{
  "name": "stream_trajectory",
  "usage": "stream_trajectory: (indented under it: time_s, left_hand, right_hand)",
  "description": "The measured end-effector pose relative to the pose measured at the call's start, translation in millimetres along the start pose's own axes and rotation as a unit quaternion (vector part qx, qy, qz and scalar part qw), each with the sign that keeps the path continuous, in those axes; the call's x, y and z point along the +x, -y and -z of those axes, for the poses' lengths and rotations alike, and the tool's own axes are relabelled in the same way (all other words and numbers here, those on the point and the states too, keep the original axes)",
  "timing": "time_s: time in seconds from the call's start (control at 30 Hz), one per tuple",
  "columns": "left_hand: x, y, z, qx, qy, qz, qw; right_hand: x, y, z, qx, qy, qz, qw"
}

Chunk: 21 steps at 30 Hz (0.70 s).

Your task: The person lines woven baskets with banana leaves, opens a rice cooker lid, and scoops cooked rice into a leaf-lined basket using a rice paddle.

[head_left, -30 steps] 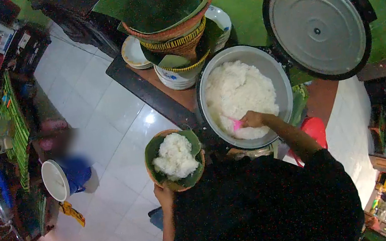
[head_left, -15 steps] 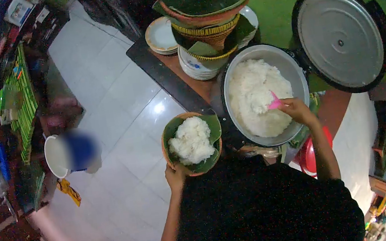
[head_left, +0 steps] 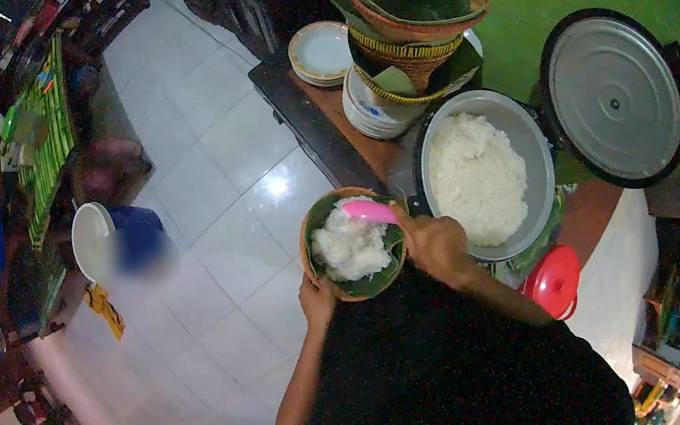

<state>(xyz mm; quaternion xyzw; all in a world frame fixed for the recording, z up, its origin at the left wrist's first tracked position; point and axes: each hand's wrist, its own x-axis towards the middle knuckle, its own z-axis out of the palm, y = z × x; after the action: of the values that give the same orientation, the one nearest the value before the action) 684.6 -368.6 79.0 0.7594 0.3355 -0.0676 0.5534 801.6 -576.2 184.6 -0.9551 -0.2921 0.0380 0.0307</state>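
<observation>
My left hand (head_left: 316,303) grips the rim of a woven basket (head_left: 308,260) lined with green leaf, its fingers partly hidden beneath. White rice (head_left: 352,250) is heaped inside. Closed round the handle of a pink rice paddle (head_left: 370,212), my right hand (head_left: 439,246) is at the basket's right side, and the paddle's blade lies on top of the rice. To the right, the rice cooker (head_left: 546,183) stands with its lid (head_left: 615,100) tipped back, and more rice (head_left: 479,180) fills its grey pot.
Behind the cooker, several leaf-lined baskets (head_left: 413,50) are stacked on bowls (head_left: 369,113), beside a pile of plates (head_left: 322,51). A red lidded container (head_left: 554,282) stands at the right. White and blue buckets (head_left: 92,239) are on the tiled floor (head_left: 217,204) at the left.
My right hand has brought the pink rice paddle leftward from the cooker's pot to the rice in the basket. My left hand still holds the basket. The whole view has shifted slightly.
</observation>
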Motion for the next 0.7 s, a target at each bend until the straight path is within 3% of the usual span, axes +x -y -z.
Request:
stream_trajectory:
  time_s: [0.1, 0.3, 0.33, 0.43, 0.7]
  left_hand:
    - [0.0, 1.2, 0.9, -0.014, 0.017, 0.042, 0.999]
    - [0.7, -0.4, -2.2, -0.014, -0.017, -0.024, 0.999]
    - [0.3, -4.9, -1.5, -0.015, -0.012, -0.012, 1.0]
    - [-2.4, -11.9, 1.6, -0.022, 0.002, 0.01, 1.0]
    - [3.6, 10.3, 0.1, -0.063, -0.002, -0.034, 0.997]
  right_hand:
    - [1.9, 0.8, 20.0, 0.017, 0.018, -0.035, 0.999]
    - [-1.6, 27.4, -26.6, -0.051, 0.037, 0.06, 0.996]
    - [4.1, 29.1, -19.9, -0.023, -0.005, 0.102, 0.994]
    - [7.0, 20.1, 13.3, -0.062, -0.031, 0.079, 0.994]
    - [-3.1, 4.2, 16.3, 0.065, -0.021, -0.005, 0.998]
